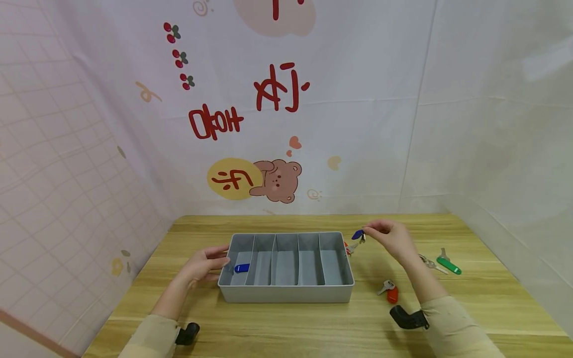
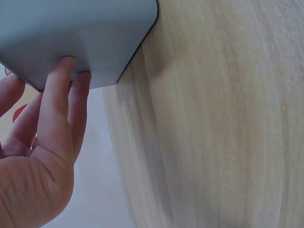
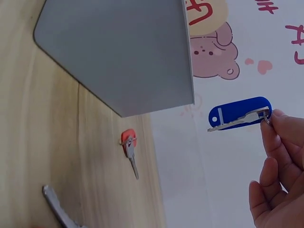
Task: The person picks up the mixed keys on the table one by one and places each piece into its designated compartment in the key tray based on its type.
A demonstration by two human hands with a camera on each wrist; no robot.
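Note:
My right hand (image 1: 394, 238) pinches the ring of a key with a blue tag (image 3: 240, 111) between thumb and finger. The tag and its silver key hang in the air, just off the right end of a grey divided tray (image 1: 286, 294). At the tray's left end my left hand (image 1: 203, 263) holds the end wall, thumb at the rim and fingertips (image 2: 64, 64) against the outer side. Another blue tag (image 1: 242, 268) lies in the leftmost compartment.
Beside the tray's right end lies a red-tagged key (image 3: 128, 142). Nearer me is another red tag (image 1: 392, 295) with a key. Farther right are a green tag (image 1: 449, 265) and silver keys (image 1: 431, 263). A printed cloth (image 1: 358, 124) hangs behind the wooden table (image 1: 286, 330).

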